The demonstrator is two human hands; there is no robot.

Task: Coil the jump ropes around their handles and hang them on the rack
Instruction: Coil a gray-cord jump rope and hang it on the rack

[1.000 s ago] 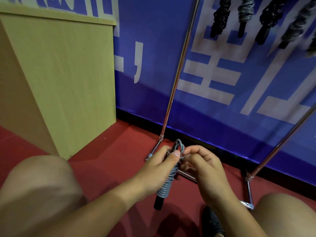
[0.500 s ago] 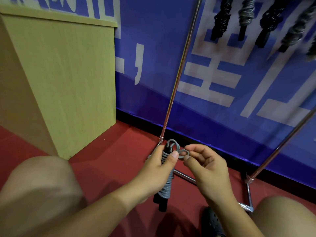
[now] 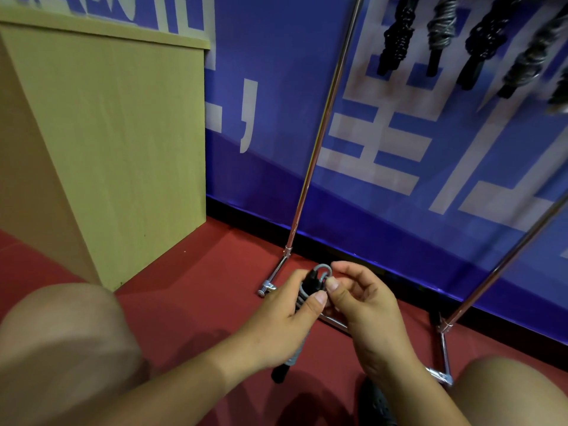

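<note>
The left hand (image 3: 282,321) grips the coiled rope (image 3: 304,298) low over the red floor (image 3: 196,290); the right hand (image 3: 365,302) pinches its grey end loop (image 3: 322,269). Coiling looks finished; next, lift it to the rack (image 3: 319,142), where other ropes (image 3: 396,35) hang.

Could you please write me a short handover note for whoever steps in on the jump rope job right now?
Left hand grips the grey jump rope, already coiled around its black handles.
Right hand pinches the small end loop at the top of the bundle.
Five or so coiled ropes already hang on the rack.
Left: secure the loop if it is loose, then hang this bundle on the rack.
</note>
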